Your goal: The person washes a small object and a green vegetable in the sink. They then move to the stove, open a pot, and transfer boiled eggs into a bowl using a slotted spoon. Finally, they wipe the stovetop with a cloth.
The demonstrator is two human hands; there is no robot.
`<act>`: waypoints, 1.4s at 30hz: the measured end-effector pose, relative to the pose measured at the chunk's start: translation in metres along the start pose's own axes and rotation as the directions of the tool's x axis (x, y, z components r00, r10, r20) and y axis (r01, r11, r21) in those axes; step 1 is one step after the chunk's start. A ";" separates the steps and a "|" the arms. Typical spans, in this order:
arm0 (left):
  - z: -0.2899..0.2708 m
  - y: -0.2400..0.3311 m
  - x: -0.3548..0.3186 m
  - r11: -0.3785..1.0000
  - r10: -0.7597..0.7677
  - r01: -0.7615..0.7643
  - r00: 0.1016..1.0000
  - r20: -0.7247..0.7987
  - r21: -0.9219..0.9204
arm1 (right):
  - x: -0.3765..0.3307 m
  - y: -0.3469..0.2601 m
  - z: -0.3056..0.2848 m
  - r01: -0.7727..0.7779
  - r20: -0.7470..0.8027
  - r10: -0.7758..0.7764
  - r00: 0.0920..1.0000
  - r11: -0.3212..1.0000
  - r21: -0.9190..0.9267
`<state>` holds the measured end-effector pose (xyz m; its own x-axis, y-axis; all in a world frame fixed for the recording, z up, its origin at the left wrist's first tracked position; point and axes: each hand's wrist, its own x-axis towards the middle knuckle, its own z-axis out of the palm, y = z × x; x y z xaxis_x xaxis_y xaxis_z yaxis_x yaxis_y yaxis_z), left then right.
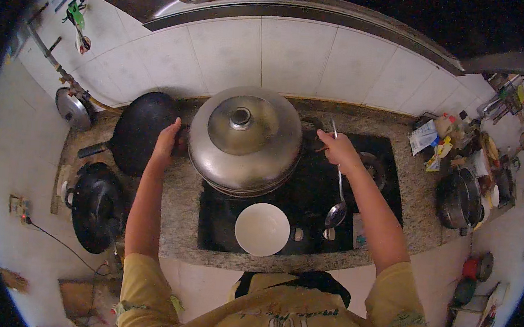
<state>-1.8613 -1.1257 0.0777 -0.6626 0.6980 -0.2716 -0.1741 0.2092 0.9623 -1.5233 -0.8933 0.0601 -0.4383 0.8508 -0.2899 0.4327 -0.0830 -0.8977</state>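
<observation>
A large steel pot with a domed metal lid stands over the left part of the black gas stove. The lid has a glass window and a round knob. My left hand is closed at the pot's left side handle, its fingers partly hidden. In my right hand is a long-handled metal spoon, bowl hanging toward me; the same hand reaches to the pot's right side, where the handle is hard to make out. A white bowl sits at the stove's front edge, just before the pot.
Two dark woks lie left of the stove. A metal lid leans in the back left corner. Packets and a dark pot crowd the right counter. A range hood overhangs the tiled wall.
</observation>
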 end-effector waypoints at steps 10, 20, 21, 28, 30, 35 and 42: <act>-0.001 0.002 0.001 0.857 -0.181 0.180 0.982 0.046 -0.483 | 0.001 -0.005 0.007 0.110 -0.059 -0.114 0.992 0.991 -0.079; 0.042 0.071 -0.037 0.932 -0.030 0.053 0.997 0.069 -0.358 | -0.035 -0.033 -0.058 0.093 -0.106 -0.064 0.992 0.951 0.295; 0.049 0.079 -0.034 0.911 -0.061 0.100 0.992 0.109 -0.399 | -0.041 -0.034 -0.072 0.121 -0.096 -0.095 0.991 0.942 0.314; 0.198 0.107 -0.085 0.941 -0.017 0.128 0.943 0.334 -0.313 | -0.101 -0.003 -0.218 0.246 -0.271 -0.167 0.948 0.926 0.287; 0.250 0.108 -0.100 0.958 0.010 0.106 0.916 0.401 -0.266 | -0.130 0.006 -0.264 0.203 -0.294 -0.079 0.952 0.885 0.419; 0.422 0.087 -0.131 0.946 -0.066 0.204 0.882 0.466 -0.253 | -0.183 0.059 -0.414 0.164 -0.418 0.006 0.908 0.915 0.369; 0.668 0.039 -0.145 0.949 -0.011 0.189 0.819 0.574 -0.252 | -0.210 0.130 -0.610 0.155 -0.679 0.049 0.733 0.959 0.236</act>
<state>-1.2857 -0.7615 0.1436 -0.1230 0.9623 -0.2424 -0.4743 0.1576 0.8662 -0.8941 -0.7667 0.2065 0.2346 0.9716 -0.0308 0.1609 -0.0700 -0.9845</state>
